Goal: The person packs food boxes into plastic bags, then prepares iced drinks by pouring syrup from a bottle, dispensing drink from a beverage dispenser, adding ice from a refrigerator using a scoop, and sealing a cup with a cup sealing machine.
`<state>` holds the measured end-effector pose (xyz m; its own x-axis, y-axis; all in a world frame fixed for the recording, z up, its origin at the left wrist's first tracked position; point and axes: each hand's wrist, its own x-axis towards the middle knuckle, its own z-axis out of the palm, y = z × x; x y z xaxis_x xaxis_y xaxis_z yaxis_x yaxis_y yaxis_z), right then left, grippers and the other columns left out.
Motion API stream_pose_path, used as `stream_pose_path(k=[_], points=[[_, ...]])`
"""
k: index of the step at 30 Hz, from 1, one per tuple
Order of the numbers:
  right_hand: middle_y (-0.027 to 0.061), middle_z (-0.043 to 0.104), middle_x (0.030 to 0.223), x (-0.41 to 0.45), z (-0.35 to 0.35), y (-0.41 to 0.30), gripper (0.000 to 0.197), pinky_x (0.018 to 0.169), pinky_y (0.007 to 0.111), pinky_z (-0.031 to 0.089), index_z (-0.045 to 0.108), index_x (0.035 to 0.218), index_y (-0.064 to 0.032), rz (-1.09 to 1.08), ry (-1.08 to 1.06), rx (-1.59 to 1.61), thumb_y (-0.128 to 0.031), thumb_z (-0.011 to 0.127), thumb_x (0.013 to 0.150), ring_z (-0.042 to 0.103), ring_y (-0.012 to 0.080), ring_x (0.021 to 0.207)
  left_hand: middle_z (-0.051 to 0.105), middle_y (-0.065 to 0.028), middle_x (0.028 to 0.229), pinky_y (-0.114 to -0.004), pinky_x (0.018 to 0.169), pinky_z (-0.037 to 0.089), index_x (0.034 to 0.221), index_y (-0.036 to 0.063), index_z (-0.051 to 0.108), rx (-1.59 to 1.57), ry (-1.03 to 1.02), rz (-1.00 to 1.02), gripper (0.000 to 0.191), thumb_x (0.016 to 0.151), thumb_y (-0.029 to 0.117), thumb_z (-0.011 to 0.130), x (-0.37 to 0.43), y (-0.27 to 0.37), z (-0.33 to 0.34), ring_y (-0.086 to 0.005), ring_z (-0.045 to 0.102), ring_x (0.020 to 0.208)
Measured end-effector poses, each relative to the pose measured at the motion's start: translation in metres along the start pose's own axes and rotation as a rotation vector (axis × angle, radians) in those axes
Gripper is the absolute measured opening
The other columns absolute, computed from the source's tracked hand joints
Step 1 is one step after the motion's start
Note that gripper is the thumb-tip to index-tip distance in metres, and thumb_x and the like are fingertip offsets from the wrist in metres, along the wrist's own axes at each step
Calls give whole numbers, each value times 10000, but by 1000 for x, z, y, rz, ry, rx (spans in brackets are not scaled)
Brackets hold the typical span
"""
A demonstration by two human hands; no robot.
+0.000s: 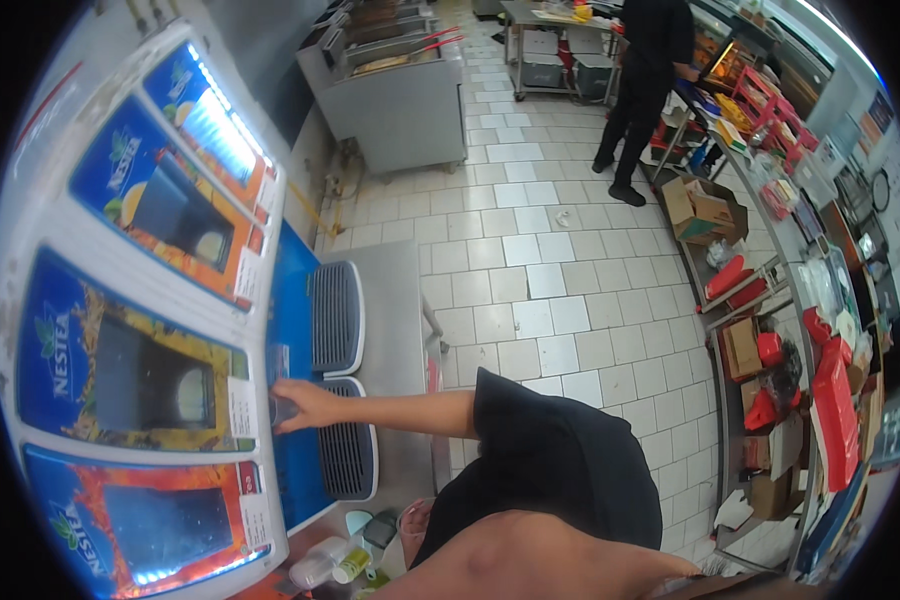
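My right hand (304, 405) reaches forward to the drink dispenser (127, 465) and grips a clear cup (282, 410). The cup is below the panels, over the blue base (294, 465) and close to the machine's front. Two dark slatted drip trays (337, 319) with pale rims sit side by side under the spouts, and my wrist passes above the nearer one. Beside the nearer tray are clear plastic cups (317, 564) and a small green-labelled container (352, 565). A patch of skin there may be my left hand; it is too small and hidden to read.
A steel counter (394, 300) carries the dispenser. Fryers (401, 97) stand beyond it, along a tiled floor (517, 247). A person in black (649, 82) stands by a shelving unit (709, 352) loaded with boxes and red packages.
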<state>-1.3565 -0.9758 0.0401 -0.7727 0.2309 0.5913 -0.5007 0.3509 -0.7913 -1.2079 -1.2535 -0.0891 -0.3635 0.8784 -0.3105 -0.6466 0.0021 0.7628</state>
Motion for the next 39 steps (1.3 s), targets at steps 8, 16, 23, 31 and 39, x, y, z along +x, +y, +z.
stream_pose_path(k=[8, 16, 23, 31, 39], points=[[218, 522, 943, 3, 1, 3, 571, 783, 408, 429, 498, 995, 49, -29, -1, 51, -370, 740, 690, 534, 381, 916, 489, -236, 1240, -452, 992, 400, 1333, 44, 350, -34, -117, 45, 612, 837, 260, 635, 24, 8, -11, -344, 499, 1155], [213, 511, 923, 3, -4, 5, 569, 769, 405, 430, 494, 979, 47, -27, -19, 38, -382, 732, 691, 532, 377, 910, 464, -239, 1262, -458, 992, 413, 1372, 89, 269, -137, -113, 19, 832, 725, 176, 785, 31, 5, -23, -354, 472, 1193], [211, 508, 909, 2, 13, 4, 559, 772, 412, 426, 495, 952, 48, -19, -17, 62, -372, 738, 675, 529, 372, 891, 466, -225, 1258, -463, 1003, 399, 1350, 68, 264, -151, 83, 51, 803, 736, 214, 760, 21, 28, 14, -345, 484, 1177], [205, 500, 903, 0, 8, 13, 555, 753, 414, 425, 530, 991, 43, 5, 69, 26, -364, 735, 674, 519, 377, 862, 491, -199, 1234, -409, 959, 413, 1340, 48, 290, 2, 225, 47, 834, 674, 222, 760, 23, 55, 53, -312, 536, 1095], [203, 538, 932, -1, 13, 11, 524, 782, 400, 442, 541, 996, 46, -17, 87, 45, -302, 754, 668, 542, 367, 903, 518, -192, 1216, -406, 963, 404, 1331, 71, 342, 97, 222, 79, 772, 671, 170, 731, 20, 61, 61, -305, 538, 1111]])
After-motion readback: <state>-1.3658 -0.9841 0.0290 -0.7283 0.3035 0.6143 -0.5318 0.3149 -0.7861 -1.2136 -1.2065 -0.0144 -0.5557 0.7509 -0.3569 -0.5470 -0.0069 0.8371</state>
